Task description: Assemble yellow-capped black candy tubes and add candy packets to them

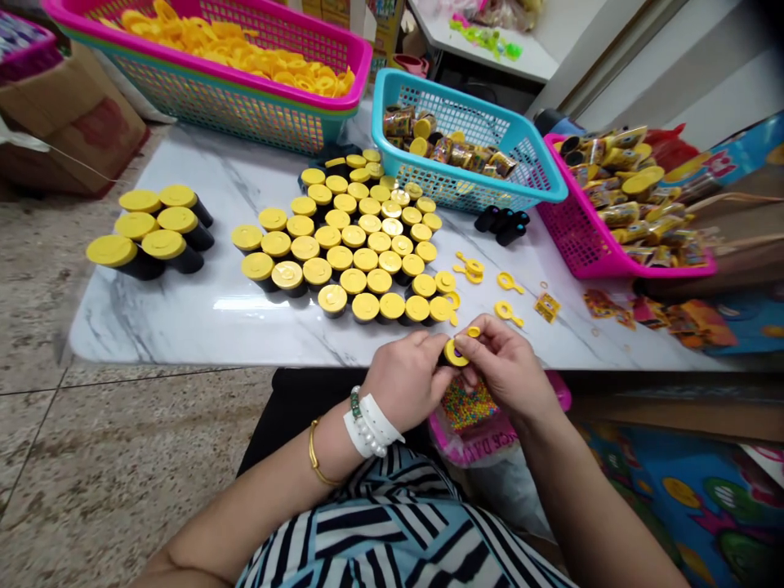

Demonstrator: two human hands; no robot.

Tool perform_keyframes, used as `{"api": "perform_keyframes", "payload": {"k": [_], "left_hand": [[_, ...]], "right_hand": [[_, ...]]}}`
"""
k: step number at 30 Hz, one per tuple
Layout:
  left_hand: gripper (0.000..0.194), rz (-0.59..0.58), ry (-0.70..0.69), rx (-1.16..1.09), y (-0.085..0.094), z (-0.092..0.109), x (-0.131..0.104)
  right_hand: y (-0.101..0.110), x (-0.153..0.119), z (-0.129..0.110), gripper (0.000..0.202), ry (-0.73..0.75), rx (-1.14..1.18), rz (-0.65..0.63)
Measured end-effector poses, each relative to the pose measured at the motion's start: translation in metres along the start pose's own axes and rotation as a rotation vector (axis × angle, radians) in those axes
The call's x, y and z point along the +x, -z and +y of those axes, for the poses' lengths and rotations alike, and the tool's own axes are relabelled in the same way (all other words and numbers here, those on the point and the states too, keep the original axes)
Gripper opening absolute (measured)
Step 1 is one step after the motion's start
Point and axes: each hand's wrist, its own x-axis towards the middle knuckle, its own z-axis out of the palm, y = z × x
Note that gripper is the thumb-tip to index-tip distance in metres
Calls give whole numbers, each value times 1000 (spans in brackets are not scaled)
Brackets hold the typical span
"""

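My left hand (407, 377) is closed around a small black container with a yellow round top (456, 354), just past the table's front edge. My right hand (510, 363) pinches at that top with thumb and fingers. A small yellow looped end (474, 331) sticks up between its fingers; it looks like part of a yellow ring piece. Loose yellow ring pieces with short handles (507, 312) lie on the table beyond my right hand. Just ahead of my left hand stand many black containers with yellow lids (366, 306), packed in rows.
A pink basket of yellow pieces (361, 69), a blue basket of wrapped containers (539, 193) and a fuller pink basket (588, 265) line the back and right. More lidded containers (164, 244) stand at left. A pink tub (450, 449) of colourful beads (469, 406) sits below my hands.
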Motion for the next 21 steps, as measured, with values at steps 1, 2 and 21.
{"api": "perform_keyframes", "payload": {"k": [1,2,21], "left_hand": [[16,-11,1,-54,3,2,1],[18,-22,13,-116,5,4,2],[37,239,-29,-66,-25,3,-15]], "right_hand": [[1,0,-1,25,-17,5,-31],[2,0,-2,25,-40,7,-59],[-12,-12,14,35,15,216,258]]}}
